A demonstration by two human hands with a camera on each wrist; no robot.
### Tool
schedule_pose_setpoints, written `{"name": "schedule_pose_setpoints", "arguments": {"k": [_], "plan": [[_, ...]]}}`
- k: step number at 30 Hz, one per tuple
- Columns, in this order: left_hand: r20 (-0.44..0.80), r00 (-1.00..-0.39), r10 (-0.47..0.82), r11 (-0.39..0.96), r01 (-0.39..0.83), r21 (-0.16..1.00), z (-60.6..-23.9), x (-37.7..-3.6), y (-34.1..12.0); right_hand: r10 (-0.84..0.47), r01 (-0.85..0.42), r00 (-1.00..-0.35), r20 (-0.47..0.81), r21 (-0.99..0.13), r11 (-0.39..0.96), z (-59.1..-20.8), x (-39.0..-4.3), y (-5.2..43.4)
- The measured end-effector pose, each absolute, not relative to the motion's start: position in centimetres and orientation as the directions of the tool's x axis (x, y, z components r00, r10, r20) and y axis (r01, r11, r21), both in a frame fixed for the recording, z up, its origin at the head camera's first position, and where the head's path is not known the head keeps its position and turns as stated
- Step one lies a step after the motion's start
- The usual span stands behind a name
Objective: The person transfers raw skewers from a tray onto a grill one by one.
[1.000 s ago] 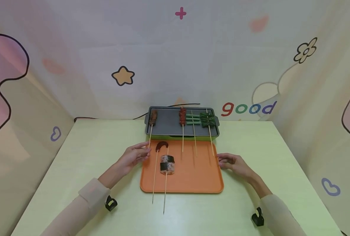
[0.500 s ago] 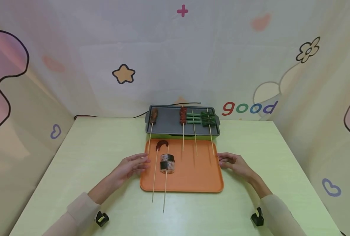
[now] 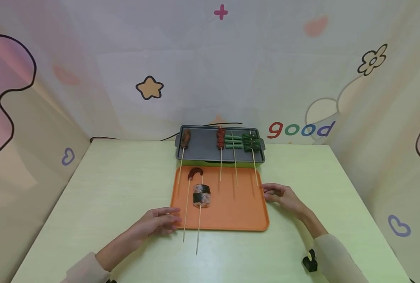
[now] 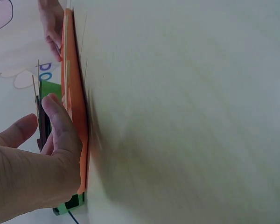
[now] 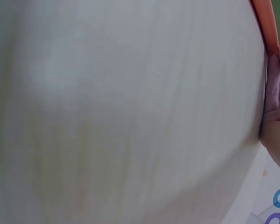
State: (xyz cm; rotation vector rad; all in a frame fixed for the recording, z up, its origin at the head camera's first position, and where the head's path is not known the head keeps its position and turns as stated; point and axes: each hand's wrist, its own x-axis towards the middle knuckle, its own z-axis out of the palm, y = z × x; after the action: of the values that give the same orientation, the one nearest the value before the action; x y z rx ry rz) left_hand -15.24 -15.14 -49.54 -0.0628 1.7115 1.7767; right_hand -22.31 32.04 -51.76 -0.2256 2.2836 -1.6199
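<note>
An orange tray [image 3: 231, 220] lies on the table in the head view. My left hand [image 3: 157, 224] is at its front left corner, fingers loosely extended over the rim; in the left wrist view, the left hand [image 4: 56, 158] has thumb and fingers apart. My right hand [image 3: 282, 196] holds the tray's right edge; the right wrist view has its fingers around the orange rim [image 5: 267, 23]. On the tray lie a skewer with a dark red curved piece [image 3: 195, 173] and one with a seaweed-banded piece [image 3: 201, 197]. Their sticks overhang the front edge.
Behind the tray stands a dark grill pan [image 3: 201, 143] on a green base. Across it lie skewers of brown meat [image 3: 185, 138], red meat [image 3: 220, 138], green stalks [image 3: 233, 141] and dark green leaves [image 3: 251, 142], their sticks reaching over the tray. A patterned cloth [image 3: 210, 78] hangs behind.
My left hand has moved from the brown meat skewer's stick end along the tray's left side to its front corner. The right hand stays at the right edge; tray and skewers keep their places.
</note>
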Motion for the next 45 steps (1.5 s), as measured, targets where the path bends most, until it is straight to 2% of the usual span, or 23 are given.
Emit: {"name": "schedule_pose_setpoints", "arguments": {"k": [35,45], "plan": [[-0.45,-0.72,0.528,0.132,-0.454,0.881,-50.1,-13.1,-13.9,-0.288,0.08,-0.938,-0.191,-0.932,0.355,-51.7,-22.2,31.7],[-0.452,-0.756,0.474,0.059,-0.484,0.873,-49.7,-13.4,-13.7,-0.277,0.094,-0.939,-0.205,-0.925,0.367,-51.5,-22.2,31.5]]}}
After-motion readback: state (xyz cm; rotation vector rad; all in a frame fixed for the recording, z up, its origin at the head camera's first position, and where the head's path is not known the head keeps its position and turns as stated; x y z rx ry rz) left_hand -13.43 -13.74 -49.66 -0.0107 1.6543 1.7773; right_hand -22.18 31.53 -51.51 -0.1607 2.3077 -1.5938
